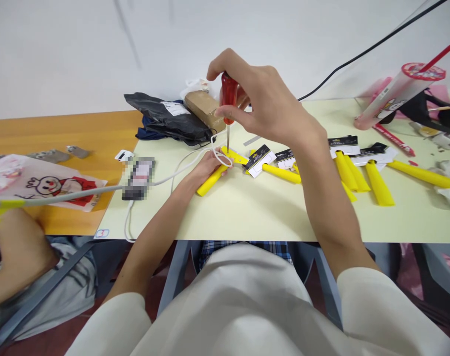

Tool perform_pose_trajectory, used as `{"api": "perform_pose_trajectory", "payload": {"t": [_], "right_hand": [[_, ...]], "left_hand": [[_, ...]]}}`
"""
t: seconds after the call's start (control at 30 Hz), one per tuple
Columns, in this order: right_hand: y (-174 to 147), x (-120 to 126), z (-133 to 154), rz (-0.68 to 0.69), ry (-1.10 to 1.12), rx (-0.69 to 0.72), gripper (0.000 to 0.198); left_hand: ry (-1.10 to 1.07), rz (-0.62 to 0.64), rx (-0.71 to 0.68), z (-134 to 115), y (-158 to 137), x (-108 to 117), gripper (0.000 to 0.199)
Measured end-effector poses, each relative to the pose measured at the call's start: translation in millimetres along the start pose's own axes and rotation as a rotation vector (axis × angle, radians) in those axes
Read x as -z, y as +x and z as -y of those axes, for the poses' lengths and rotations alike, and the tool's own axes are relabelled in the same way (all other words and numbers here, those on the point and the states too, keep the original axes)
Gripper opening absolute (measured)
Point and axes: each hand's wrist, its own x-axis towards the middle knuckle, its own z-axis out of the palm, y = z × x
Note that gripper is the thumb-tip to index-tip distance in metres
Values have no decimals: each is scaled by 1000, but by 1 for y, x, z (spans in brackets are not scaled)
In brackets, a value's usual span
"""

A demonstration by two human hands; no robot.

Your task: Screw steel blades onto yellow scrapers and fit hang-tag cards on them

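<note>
My right hand grips the red handle of a screwdriver, held upright. Its thin shaft points straight down, with the tip at the flat yellow part beside my left hand. My left hand lies low on the table, its fingers closed around a yellow-handled tool; a white cable partly covers these fingers. A black-and-white card lies just right of that tool. More yellow-handled tools with similar cards are spread to the right, some behind my right forearm.
At the back lie a black plastic parcel and a brown package. A white cable crosses near a blurred phone-like item. A tall drink cup leans at the right. Another person's arm is at the left edge.
</note>
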Motion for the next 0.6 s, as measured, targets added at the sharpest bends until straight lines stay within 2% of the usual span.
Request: {"api": "perform_pose_trajectory", "payload": {"t": [0.17, 0.3, 0.5, 0.6], "right_hand": [[-2, 4, 2, 3, -40, 7, 19], [-7, 10, 6, 52, 27, 36, 31], [-2, 5, 3, -31, -79, 33, 19], [-4, 6, 3, -9, -46, 47, 19]], "left_hand": [[-35, -56, 21, -2, 1, -2, 34], [-59, -102, 24, 0, 3, -1, 37], [-73, -103, 17, 3, 3, 0, 44], [-70, -126, 12, 3, 4, 1, 43]]}}
